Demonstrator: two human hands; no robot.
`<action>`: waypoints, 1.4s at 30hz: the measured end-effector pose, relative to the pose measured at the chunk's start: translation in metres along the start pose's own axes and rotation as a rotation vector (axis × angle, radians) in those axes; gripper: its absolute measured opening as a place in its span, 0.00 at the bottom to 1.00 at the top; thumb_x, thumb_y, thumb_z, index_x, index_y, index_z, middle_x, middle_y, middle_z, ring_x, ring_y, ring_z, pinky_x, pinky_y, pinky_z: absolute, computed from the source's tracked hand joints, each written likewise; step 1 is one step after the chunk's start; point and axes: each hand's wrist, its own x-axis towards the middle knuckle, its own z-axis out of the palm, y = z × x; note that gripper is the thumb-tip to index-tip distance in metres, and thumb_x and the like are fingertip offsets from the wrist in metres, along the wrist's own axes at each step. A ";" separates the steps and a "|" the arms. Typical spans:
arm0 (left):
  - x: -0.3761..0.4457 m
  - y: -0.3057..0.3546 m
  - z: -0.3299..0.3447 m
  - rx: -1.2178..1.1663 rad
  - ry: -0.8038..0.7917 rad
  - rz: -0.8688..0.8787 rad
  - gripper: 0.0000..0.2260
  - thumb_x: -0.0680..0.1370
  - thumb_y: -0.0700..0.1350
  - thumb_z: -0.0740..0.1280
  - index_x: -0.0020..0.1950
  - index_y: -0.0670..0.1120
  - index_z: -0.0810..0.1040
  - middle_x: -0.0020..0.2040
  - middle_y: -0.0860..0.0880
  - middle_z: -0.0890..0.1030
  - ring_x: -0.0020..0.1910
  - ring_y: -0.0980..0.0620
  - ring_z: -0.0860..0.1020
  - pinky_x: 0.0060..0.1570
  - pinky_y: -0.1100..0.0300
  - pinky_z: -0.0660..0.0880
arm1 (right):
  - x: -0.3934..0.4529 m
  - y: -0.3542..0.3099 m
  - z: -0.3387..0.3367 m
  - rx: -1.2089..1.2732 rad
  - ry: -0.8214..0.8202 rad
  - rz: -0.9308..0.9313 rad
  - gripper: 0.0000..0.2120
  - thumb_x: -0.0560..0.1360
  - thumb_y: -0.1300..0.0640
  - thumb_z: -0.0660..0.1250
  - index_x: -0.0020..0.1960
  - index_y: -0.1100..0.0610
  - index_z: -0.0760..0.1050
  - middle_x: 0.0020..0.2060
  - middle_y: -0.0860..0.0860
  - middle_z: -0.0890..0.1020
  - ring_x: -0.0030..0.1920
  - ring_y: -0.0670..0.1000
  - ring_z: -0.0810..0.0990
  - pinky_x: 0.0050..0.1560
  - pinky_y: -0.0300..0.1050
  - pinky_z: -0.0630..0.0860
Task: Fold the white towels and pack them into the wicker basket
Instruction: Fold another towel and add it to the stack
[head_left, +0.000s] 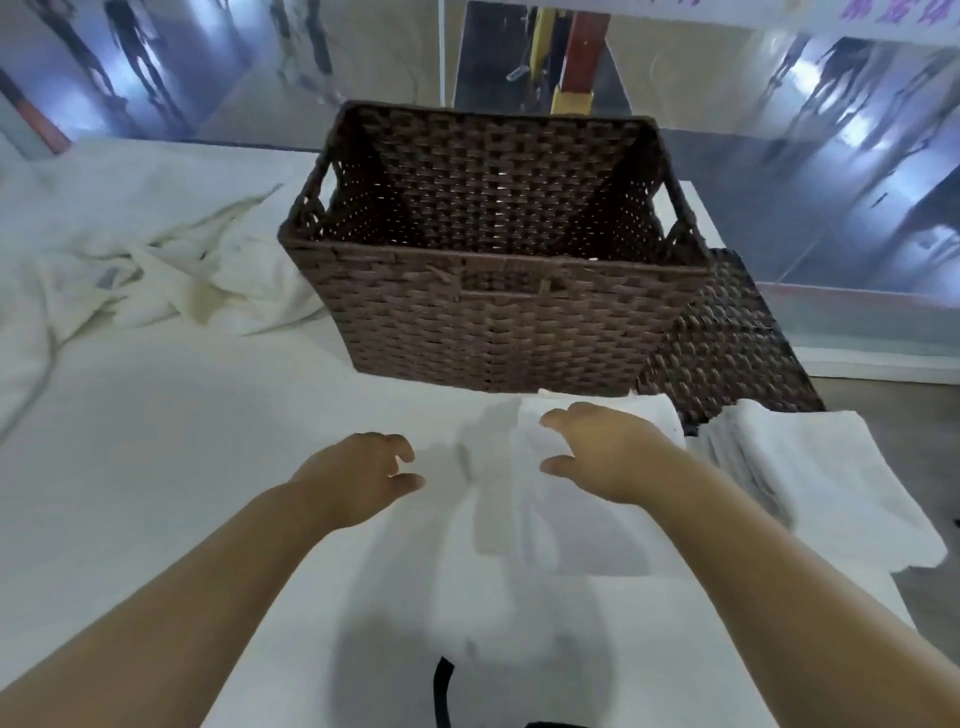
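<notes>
Two hands — left hand (358, 475) and right hand (605, 452), fingers loosely curled, holding nothing — hover over a folded white towel (561, 514); the wicker basket (488, 312) looks empty.

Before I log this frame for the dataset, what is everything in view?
basket: one, dark brown wicker, centre of table, nothing visible inside
second basket: one, dark brown wicker, behind the first on its right, partly hidden
loose towels: crumpled heap, count unclear, white, left of basket
towel: one, white, part-folded, in front of basket
folded towels: stack, white, right table edge
table: one, white
strap: one, black, bottom edge
left hand: loosely curled, holding nothing
right hand: over towel, fingers relaxed
</notes>
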 end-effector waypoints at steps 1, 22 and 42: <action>-0.003 -0.015 -0.001 -0.005 0.000 -0.024 0.17 0.77 0.59 0.62 0.62 0.53 0.74 0.56 0.55 0.79 0.52 0.55 0.77 0.56 0.56 0.74 | 0.009 -0.014 0.001 -0.003 -0.021 -0.030 0.27 0.79 0.43 0.59 0.74 0.50 0.59 0.67 0.51 0.69 0.66 0.54 0.70 0.62 0.50 0.70; -0.023 -0.389 -0.080 -0.053 0.325 -0.335 0.25 0.76 0.55 0.66 0.71 0.50 0.67 0.66 0.45 0.69 0.66 0.43 0.67 0.65 0.51 0.65 | 0.211 -0.344 0.000 0.025 -0.087 -0.238 0.22 0.80 0.45 0.58 0.72 0.51 0.64 0.66 0.51 0.72 0.64 0.53 0.72 0.60 0.49 0.71; -0.047 -0.388 -0.044 -0.289 -0.036 -0.058 0.19 0.75 0.54 0.68 0.66 0.56 0.75 0.63 0.59 0.75 0.57 0.59 0.75 0.57 0.69 0.66 | 0.229 -0.382 0.027 0.022 -0.148 -0.225 0.20 0.79 0.45 0.59 0.69 0.49 0.67 0.63 0.47 0.75 0.61 0.50 0.74 0.59 0.45 0.71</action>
